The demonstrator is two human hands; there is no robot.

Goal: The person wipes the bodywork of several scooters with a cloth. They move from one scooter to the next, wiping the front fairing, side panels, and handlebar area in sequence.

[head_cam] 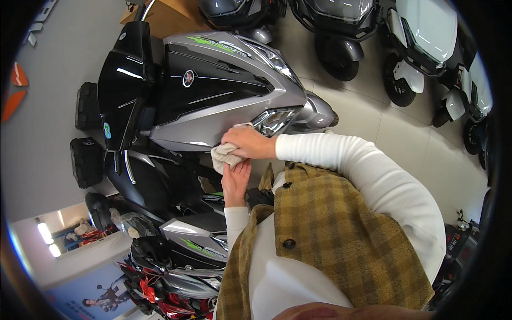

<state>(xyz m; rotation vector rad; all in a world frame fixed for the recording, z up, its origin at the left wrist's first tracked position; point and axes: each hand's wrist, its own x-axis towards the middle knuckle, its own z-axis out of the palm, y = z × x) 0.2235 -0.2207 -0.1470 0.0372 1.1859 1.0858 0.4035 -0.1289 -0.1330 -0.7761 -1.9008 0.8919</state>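
Note:
My right hand (251,142) grips a crumpled beige cloth (222,157) beside the headlight (276,121) of a grey and black Suzuki-marked scooter (224,108). The hand is at the lower edge of the grey front panel, and part of the cloth shows above its fingers. Just below, my left hand (237,182) has its palm turned up, and its fingers reach the hanging cloth. Its fingertips are partly hidden by the cloth and my right hand, so I cannot tell whether it grips.
More scooters with black front wheels (336,60) line the tiled floor (356,108). A second grey scooter (192,236) and a red one (180,306) stand close on my left. A cardboard box (172,16) is behind the handlebar, and a poster (92,292) hangs lower left.

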